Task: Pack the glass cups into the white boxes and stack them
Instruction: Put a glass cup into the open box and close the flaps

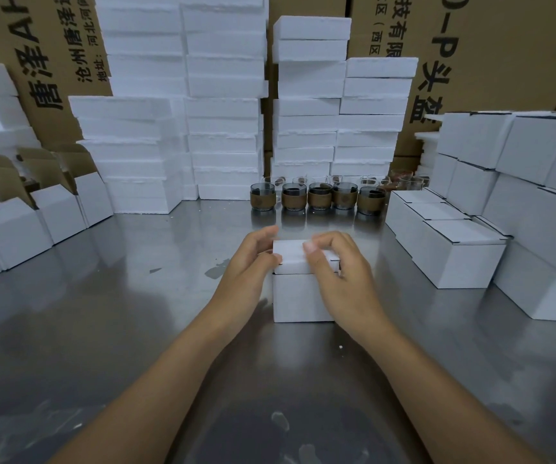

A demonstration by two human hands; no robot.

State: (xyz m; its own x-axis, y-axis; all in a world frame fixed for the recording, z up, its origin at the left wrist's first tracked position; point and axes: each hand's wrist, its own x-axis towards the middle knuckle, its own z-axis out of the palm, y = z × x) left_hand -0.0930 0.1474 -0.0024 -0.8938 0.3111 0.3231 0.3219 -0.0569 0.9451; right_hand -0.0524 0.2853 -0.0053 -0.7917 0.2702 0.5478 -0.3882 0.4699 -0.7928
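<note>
A white box (pixel 298 298) stands on the steel table (pixel 136 313) in front of me, with a white foam block (pixel 291 259) sticking up out of its top. My left hand (pixel 253 259) grips the block's left side with curled fingers. My right hand (pixel 340 262) holds its right side, fingertips on the top. Behind the box, a row of several glass cups (pixel 320 195) with brown sleeves stands upright. More clear cups (pixel 403 179) sit further back.
Closed white boxes (pixel 453 252) are stacked at the right. Open-flapped white boxes (pixel 55 209) line the left. Tall stacks of white foam blocks (pixel 223 135) and brown cartons (pixel 504 51) fill the back.
</note>
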